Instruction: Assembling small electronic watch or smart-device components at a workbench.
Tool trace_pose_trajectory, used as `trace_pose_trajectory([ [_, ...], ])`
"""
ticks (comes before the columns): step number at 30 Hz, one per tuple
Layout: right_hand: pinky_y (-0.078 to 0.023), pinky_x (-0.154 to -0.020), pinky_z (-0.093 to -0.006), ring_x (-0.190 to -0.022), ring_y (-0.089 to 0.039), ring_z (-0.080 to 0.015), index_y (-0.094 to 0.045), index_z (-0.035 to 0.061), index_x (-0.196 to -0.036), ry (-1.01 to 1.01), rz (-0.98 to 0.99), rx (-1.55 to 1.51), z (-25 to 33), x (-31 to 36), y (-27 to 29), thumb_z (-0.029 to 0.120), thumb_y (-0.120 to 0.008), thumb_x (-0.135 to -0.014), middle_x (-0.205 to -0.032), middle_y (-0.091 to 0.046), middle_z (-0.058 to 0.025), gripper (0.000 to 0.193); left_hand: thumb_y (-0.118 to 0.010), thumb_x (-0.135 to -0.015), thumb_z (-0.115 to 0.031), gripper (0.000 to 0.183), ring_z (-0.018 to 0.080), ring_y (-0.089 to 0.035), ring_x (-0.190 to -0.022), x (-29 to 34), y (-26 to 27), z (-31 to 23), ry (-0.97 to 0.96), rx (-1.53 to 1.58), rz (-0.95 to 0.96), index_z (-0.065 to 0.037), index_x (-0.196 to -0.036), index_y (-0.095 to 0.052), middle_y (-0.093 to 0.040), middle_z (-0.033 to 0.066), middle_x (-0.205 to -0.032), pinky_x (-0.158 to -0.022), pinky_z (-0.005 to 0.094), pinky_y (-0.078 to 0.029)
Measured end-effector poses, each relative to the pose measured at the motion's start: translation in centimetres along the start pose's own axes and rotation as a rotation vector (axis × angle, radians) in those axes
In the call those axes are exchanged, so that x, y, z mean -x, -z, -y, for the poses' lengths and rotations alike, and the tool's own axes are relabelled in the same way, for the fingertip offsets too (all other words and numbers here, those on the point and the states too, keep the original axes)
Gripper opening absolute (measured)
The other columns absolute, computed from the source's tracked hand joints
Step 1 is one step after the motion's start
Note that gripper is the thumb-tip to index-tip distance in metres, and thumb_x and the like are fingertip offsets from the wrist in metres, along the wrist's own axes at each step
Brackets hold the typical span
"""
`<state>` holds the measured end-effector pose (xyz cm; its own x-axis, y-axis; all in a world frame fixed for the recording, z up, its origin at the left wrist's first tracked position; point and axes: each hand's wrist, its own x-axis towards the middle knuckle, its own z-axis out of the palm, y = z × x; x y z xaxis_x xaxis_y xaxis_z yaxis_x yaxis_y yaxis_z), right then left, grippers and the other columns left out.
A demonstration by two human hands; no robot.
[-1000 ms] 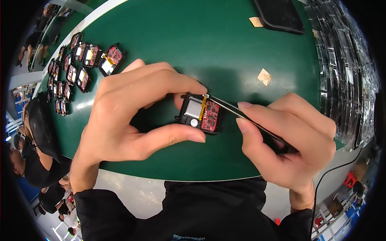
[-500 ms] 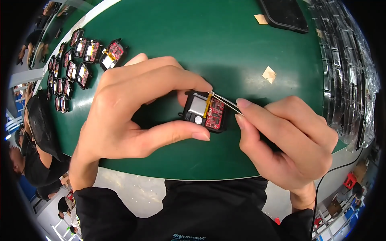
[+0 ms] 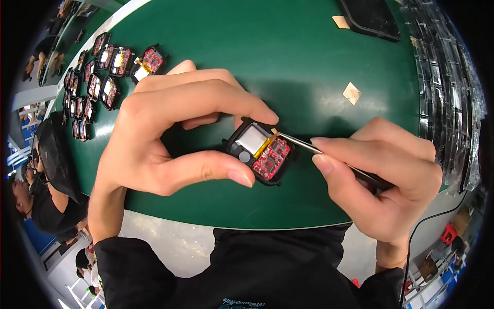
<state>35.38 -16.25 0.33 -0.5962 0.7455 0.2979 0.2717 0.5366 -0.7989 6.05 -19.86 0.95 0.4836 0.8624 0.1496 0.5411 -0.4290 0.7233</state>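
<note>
1 black case [image 3: 283, 166] in left hand [image 3: 141, 144], over green desk [image 3: 309, 62]; left grip closed on it, thumb and index finger at opposite edges; inside case: 1 silver battery [image 3: 251, 138], 1 red circuit board [image 3: 272, 158], 1 yellow strip [image 3: 263, 147], 1 round grey disc [image 3: 245, 157]; 1 pair of tweezers [image 3: 298, 142] in right hand [image 3: 406, 175], right grip narrow, pinching it, tips at strip's upper end, contact unclear; on desk: 2 tan paper pieces [image 3: 351, 93], 1 black flat object [image 3: 370, 19], dozen-plus similar cases [image 3: 121, 62] upper left, overlapping, exact count unclear

The held casing [image 3: 261, 151] is over the table [image 3: 288, 56], right of other casings [image 3: 94, 86], left of plastic-wrapped packs [image 3: 445, 92].
</note>
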Motion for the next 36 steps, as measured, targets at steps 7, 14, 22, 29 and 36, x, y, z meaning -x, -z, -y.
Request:
trace_pose_trajectory([
  [7, -0.037, -0.049, -0.0238, -0.056, -0.059, -0.0082, -0.088, -0.001, -0.099, -0.001, -0.003, -0.001, -0.3, 0.3, -0.6, -0.007, -0.086, -0.076, -0.071, -0.07, -0.0048, 0.023, -0.094, -0.07, -0.06, 0.074, 0.0169, -0.069, -0.077, 0.1, -0.3, 0.0, -0.037, -0.047, 0.007, 0.002, -0.11, -0.084, -0.083, 0.01, -0.099, -0.07, 0.0327, -0.037],
  [14, -0.037, -0.048, -0.0237, -0.054, -0.058, -0.0083, -0.087, -0.0008, -0.098, 0.05, -0.006, 0.027, -0.5, 0.2, -0.7, -0.008, -0.085, -0.074, -0.07, -0.069, -0.0046, 0.025, -0.093, -0.072, -0.056, 0.069, 0.0232, -0.074, -0.083, 0.0, -0.3, -0.1, -0.061, -0.095, 0.027, 0.002, -0.109, -0.084, -0.082, 0.0107, -0.096, -0.073, 0.0354, -0.038],
  [22, -0.034, -0.047, -0.0235, -0.052, -0.055, -0.0071, -0.087, -0.001, -0.098, 0.054, -0.003, 0.058, -0.2, 0.3, -0.7, -0.009, -0.085, -0.075, -0.07, -0.069, -0.0044, 0.024, -0.093, -0.075, -0.055, 0.063, 0.0221, -0.071, -0.078, -0.3, -0.4, -0.5, -0.105, -0.128, 0.035, -0.001, -0.107, -0.084, -0.082, 0.0094, -0.093, -0.072, 0.0346, -0.038],
  [29, -0.033, -0.046, -0.023, -0.051, -0.052, -0.0064, -0.087, -0.0015, -0.099, 0.068, -0.024, 0.036, -0.5, 0.5, -0.8, -0.011, -0.083, -0.073, -0.069, -0.067, -0.0034, 0.028, -0.093, -0.076, -0.053, 0.06, 0.022, -0.07, -0.077, -0.2, -0.4, -0.6, -0.098, -0.159, 0.042, -0.002, -0.106, -0.085, -0.081, 0.0085, -0.091, -0.072, 0.0346, -0.04],
  [36, -0.041, -0.045, -0.0254, -0.05, -0.058, -0.0101, -0.086, -0.0019, -0.096, 0.191, -0.049, 0.045, -1.0, 0.8, -1.4, -0.012, -0.082, -0.072, -0.068, -0.065, -0.0039, 0.027, -0.093, -0.075, -0.054, 0.062, 0.0219, -0.07, -0.077, 0.0, -0.4, -0.8, -0.086, -0.149, 0.028, -0.001, -0.106, -0.085, -0.081, 0.0086, -0.092, -0.072, 0.0343, -0.039],
])
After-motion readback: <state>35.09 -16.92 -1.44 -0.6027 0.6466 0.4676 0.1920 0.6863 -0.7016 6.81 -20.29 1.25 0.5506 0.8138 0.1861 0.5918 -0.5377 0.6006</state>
